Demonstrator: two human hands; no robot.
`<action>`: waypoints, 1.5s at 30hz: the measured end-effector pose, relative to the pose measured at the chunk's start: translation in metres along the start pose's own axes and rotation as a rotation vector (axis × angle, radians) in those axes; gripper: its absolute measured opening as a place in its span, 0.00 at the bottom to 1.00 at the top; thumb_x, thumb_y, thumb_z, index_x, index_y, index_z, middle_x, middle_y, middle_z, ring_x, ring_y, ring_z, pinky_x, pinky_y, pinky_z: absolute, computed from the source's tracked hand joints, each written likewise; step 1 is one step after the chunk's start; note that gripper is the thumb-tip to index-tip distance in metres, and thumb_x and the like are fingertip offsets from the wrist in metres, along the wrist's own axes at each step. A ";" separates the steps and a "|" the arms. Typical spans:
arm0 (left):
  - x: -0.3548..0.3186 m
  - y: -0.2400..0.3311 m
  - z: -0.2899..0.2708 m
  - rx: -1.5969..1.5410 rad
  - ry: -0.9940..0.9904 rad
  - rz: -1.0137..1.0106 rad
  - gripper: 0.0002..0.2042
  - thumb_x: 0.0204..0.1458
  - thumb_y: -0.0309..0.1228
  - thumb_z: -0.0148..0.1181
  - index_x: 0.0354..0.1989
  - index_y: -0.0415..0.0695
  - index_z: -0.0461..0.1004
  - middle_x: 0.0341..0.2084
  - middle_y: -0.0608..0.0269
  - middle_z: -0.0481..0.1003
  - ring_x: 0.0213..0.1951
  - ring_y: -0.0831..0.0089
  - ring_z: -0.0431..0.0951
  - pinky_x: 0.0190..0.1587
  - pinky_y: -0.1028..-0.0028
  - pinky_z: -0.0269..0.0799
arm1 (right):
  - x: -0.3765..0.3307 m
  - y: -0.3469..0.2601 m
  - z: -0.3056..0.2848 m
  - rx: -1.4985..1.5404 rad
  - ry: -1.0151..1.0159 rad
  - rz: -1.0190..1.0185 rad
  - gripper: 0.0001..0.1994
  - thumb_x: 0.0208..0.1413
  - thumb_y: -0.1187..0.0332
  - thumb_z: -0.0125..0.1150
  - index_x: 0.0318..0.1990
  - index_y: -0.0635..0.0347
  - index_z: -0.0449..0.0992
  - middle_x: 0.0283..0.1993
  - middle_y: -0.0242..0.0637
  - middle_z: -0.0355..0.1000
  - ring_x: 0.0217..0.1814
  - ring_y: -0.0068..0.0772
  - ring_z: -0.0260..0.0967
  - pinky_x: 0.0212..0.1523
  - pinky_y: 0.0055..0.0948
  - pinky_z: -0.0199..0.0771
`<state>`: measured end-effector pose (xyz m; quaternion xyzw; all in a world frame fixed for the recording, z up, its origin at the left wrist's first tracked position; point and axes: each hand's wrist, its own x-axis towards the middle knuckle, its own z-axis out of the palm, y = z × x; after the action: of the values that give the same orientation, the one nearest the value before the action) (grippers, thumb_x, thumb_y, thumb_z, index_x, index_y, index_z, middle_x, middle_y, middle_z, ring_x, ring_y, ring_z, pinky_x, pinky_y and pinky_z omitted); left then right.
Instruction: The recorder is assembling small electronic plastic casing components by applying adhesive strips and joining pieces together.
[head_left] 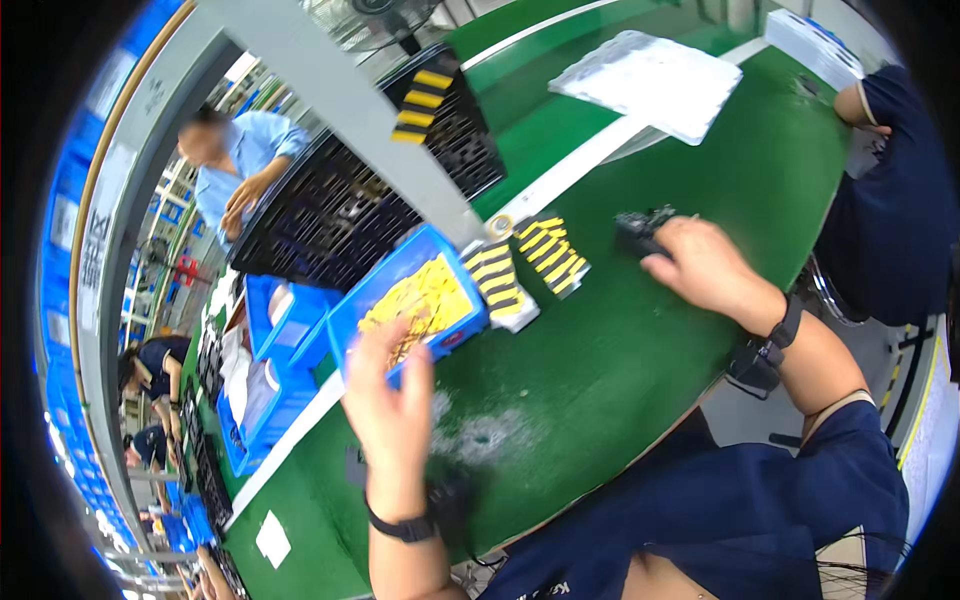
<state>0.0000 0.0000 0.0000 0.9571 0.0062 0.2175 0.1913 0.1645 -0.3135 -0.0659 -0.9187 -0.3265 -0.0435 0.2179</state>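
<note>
My left hand (388,415) hangs over the near edge of a blue bin (341,318), its thumb and fingers apart and slightly blurred. In that bin lies a heap of small yellow pieces (425,298), with some darker bits close to my fingers. No held thing shows in this hand. On the green table to the right, my right hand (708,268) has its fingers closed over a small black part (640,232). The part's near side is hidden under my fingers, and its exact kind is unclear.
Beyond the bin stand a grey post (370,120) with black-and-yellow tape and a black slotted crate (320,215). More blue bins (262,420) are at left. A white tray (650,82) lies at the far side. A person in dark clothes (885,210) sits at right.
</note>
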 end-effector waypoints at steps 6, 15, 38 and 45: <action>-0.026 0.061 0.068 -0.717 -0.290 -0.231 0.21 0.49 0.27 0.62 0.52 0.35 0.67 0.43 0.53 0.73 0.44 0.66 0.73 0.48 0.71 0.68 | -0.023 -0.078 0.020 0.727 -0.272 -0.294 0.14 0.52 0.61 0.61 0.32 0.66 0.73 0.28 0.50 0.71 0.32 0.51 0.71 0.33 0.41 0.71; -0.059 0.036 0.017 -0.893 -0.433 -0.858 0.23 0.55 0.32 0.57 0.58 0.39 0.63 0.45 0.62 0.71 0.42 0.72 0.70 0.44 0.75 0.66 | 0.048 0.128 -0.027 0.187 0.360 0.128 0.14 0.49 0.59 0.56 0.23 0.61 0.79 0.26 0.49 0.74 0.30 0.49 0.73 0.33 0.42 0.73; -0.048 0.088 0.039 0.302 -0.601 -0.367 0.45 0.40 0.35 0.70 0.66 0.38 0.50 0.62 0.39 0.57 0.63 0.47 0.58 0.62 0.60 0.57 | 0.071 0.599 -0.171 -0.615 0.414 1.063 0.17 0.58 0.60 0.48 0.45 0.60 0.77 0.50 0.48 0.73 0.55 0.55 0.67 0.53 0.45 0.69; -0.060 0.097 0.033 0.245 -0.518 -0.394 0.40 0.41 0.32 0.67 0.65 0.41 0.54 0.56 0.40 0.62 0.58 0.45 0.62 0.61 0.57 0.56 | 0.064 0.557 -0.137 -0.945 0.418 0.810 0.11 0.52 0.70 0.49 0.31 0.60 0.80 0.35 0.44 0.77 0.38 0.49 0.76 0.36 0.41 0.78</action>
<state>-0.0471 -0.1077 -0.0161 0.9768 0.1681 -0.0761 0.1085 0.5676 -0.7203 -0.1347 -0.9379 0.1487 -0.2745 -0.1510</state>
